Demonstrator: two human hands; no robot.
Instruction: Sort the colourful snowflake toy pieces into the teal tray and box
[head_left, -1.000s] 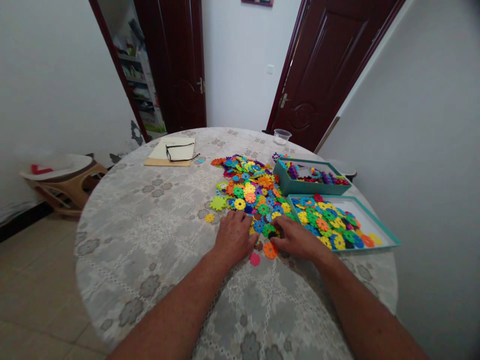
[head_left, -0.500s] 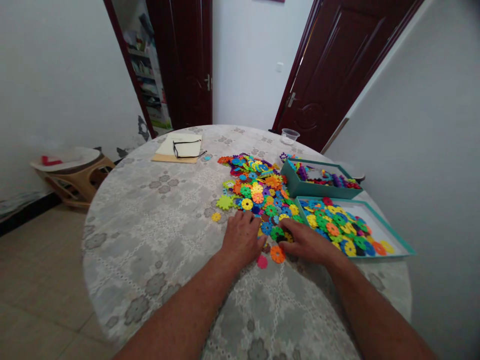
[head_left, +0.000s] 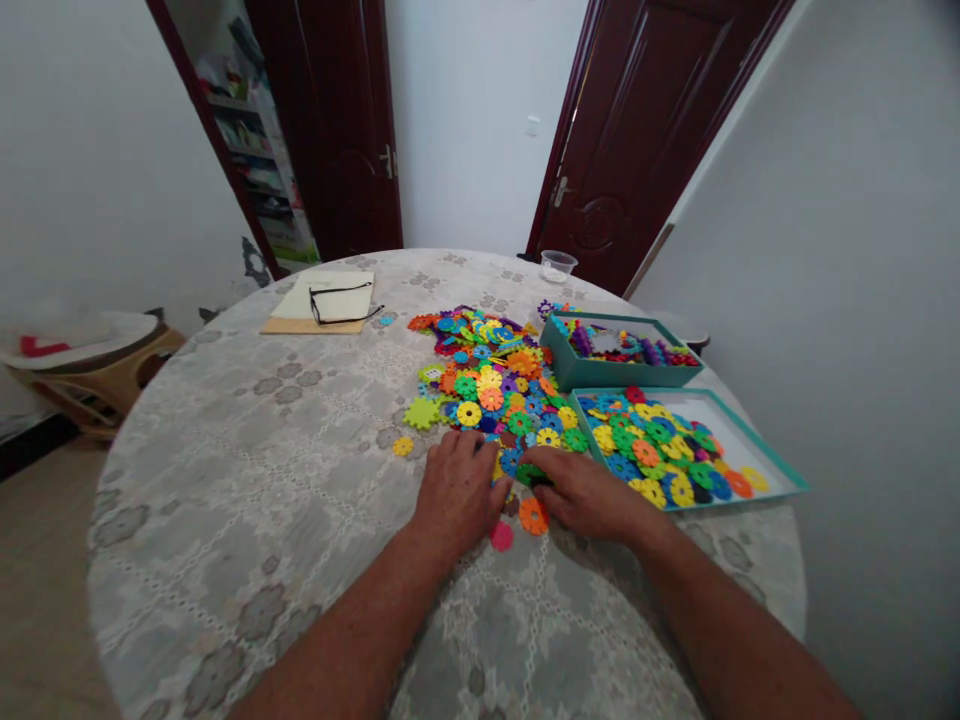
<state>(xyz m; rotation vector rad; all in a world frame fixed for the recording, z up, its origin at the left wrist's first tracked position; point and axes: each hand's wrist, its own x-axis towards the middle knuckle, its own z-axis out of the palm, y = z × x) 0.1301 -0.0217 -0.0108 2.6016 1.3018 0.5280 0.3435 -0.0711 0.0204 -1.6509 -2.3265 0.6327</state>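
Note:
A heap of colourful plastic gear-shaped discs (head_left: 491, 378) lies on the table. My left hand (head_left: 456, 488) rests palm down at its near edge, thumb apart from the loosely bent fingers, over a few discs. I see nothing held in it. Opposite it, my right hand (head_left: 581, 488) has its fingers and thumb bent around a green disc (head_left: 531, 474), which they partly cover. Between and just before the hands lie an orange disc (head_left: 534, 516) and a pink disc (head_left: 502, 537). The undersides of both hands are hidden.
On the right stand a teal box (head_left: 622, 375) of joined pieces and a shallow teal-edged lid (head_left: 757, 440) with many discs. Eyeglasses (head_left: 341, 305) lie on a notebook (head_left: 289, 318) at the far left. A clear plastic cup (head_left: 559, 265) stands at the back edge.
The view has shifted, so the whole scene sits further left. My right fingers have moved slightly left onto the green disc. My left hand stays at much the same place by the heap.

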